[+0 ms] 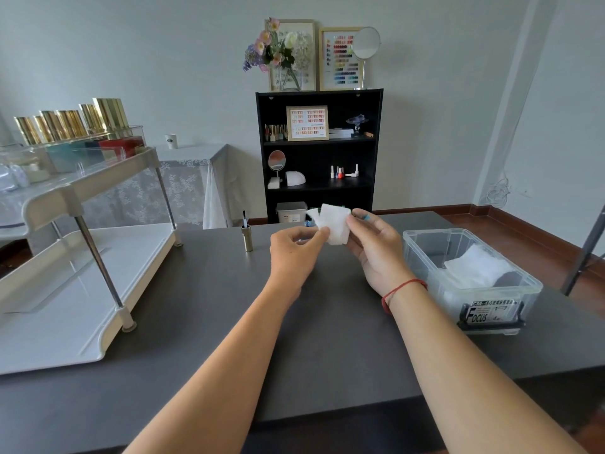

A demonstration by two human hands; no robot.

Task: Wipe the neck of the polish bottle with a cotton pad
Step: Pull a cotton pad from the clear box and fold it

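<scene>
While both forearms reach forward over the dark grey counter (203,322), a red string bracelet (401,287) sits on the right wrist. Above the counter, the left hand (296,253) and the right hand (376,249) meet around a white cotton pad (335,224). The left hand pinches the lower left edge of the pad between thumb and fingers, and the right hand is closed on its right side, with the thumb on the front. The pad is folded and covers what is between the hands, so the polish bottle itself I cannot see clearly; only a small blue-green spot shows near the right fingertips.

To the right, near the right wrist, stands a clear plastic box (422,253) with more white pads (476,268) inside and a label reading "Focus". At the left side, a two-level cream rack (65,329) stands on the counter, and its upper shelf carries gold-capped bottles (70,122). Just behind the left hand, a gold cap with a brush (247,235) stands upright, brush pointing up.

Further back, a black bookshelf (319,155) stands against the wall, with flowers (275,47), a round mirror (366,44) and framed colour charts (339,57) on top.
</scene>
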